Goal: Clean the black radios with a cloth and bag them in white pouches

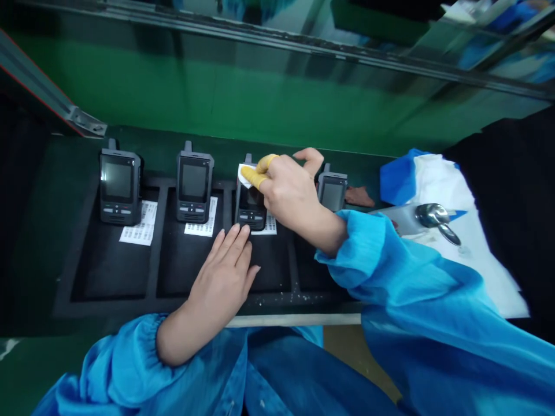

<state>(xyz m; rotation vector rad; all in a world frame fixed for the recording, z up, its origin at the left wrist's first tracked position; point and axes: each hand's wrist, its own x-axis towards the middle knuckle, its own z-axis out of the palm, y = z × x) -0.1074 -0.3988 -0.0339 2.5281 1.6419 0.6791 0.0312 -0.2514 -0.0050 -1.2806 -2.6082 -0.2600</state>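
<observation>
Third from the left in a row lies a grey two-way radio (251, 216) with a dark screen, a white label sheet (269, 225) partly under it. My right hand (290, 185), with yellow finger cots on two fingers, pinches a small white wipe (244, 175) against the upper left of that radio's screen. Flat and with fingers stretched out, my left hand (225, 271) touches the radio's lower edge. Two more radios, one at far left (119, 188) and one beside it (193, 185), lie over label sheets. Another radio (333, 189) is partly hidden behind my right hand.
The radios rest along a black divided tray (152, 254). At right are a blue box (396, 176), white cloth (477, 254), a small metal lidded pot (431, 215) and a brown scrap (359, 196). A green panel (217, 92) rises behind the tray.
</observation>
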